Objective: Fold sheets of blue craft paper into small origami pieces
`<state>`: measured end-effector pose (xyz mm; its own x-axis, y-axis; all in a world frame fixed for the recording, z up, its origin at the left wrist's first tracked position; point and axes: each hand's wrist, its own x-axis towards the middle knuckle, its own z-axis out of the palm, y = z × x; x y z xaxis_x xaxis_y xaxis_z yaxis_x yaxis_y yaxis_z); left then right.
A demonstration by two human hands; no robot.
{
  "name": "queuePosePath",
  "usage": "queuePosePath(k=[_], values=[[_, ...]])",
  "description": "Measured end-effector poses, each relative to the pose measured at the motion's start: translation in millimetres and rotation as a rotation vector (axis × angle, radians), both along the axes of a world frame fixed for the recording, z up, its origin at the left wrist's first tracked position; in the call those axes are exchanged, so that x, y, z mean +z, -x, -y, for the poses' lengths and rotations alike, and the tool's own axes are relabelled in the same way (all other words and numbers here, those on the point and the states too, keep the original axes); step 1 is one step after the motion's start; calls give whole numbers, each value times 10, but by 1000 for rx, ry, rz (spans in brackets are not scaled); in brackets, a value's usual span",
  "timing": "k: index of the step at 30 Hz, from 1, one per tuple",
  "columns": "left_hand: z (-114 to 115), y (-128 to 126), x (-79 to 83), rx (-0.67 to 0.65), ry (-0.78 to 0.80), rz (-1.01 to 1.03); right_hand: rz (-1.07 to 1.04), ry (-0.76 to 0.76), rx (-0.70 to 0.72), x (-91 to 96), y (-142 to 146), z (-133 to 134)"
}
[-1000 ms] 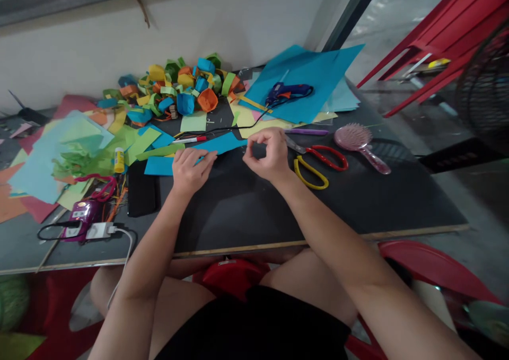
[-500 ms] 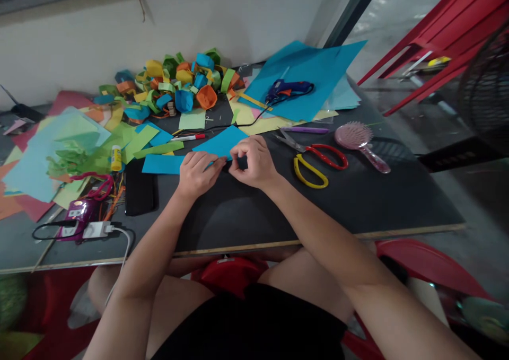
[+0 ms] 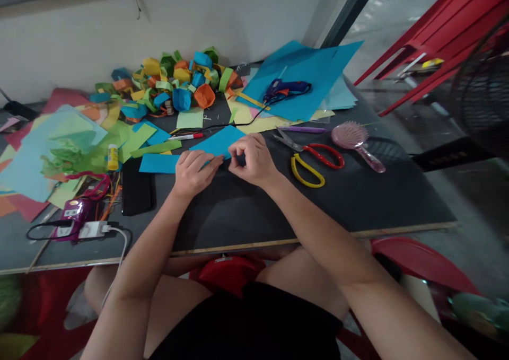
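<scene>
Forearms [image 3: 155, 248] are being angled inward over a matte dark-grey tabletop [image 3: 382, 201], fingertips nearly meeting. Bright-blue flat paper [image 3: 221, 139] is being pinched by the left hand [image 3: 195, 172]; the right hand [image 3: 254, 159] is being held curled at its edge, whether gripping cannot be told. That edge is being hidden by fingers. At right, one pair of red-and-yellow-handled metal scissors [image 3: 305, 148] and one pink bristled hairbrush [image 3: 353, 137] are being displayed; at left, one black rectangular phone [image 3: 136, 187], one yellow cylindrical glue stick [image 3: 113, 158].

No legible txt, glue stick [image 3: 113, 157] lbl blurry, black bar [image 3: 443, 154] marks ditto
</scene>
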<state>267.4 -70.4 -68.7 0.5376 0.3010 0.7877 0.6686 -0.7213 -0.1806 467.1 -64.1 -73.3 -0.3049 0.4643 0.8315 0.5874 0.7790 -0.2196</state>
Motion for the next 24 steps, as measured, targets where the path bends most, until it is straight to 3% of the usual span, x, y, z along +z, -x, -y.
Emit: queuePosePath(k=[9, 14, 24], values=[[23, 18, 25, -8, 9, 20, -14, -36, 23, 24, -77, -18], [16, 68, 23, 2, -19, 55, -23, 17, -44, 29, -151, -43], [-45, 142, -18, 35, 77, 140, -237, -36, -38, 20, -330, -96]])
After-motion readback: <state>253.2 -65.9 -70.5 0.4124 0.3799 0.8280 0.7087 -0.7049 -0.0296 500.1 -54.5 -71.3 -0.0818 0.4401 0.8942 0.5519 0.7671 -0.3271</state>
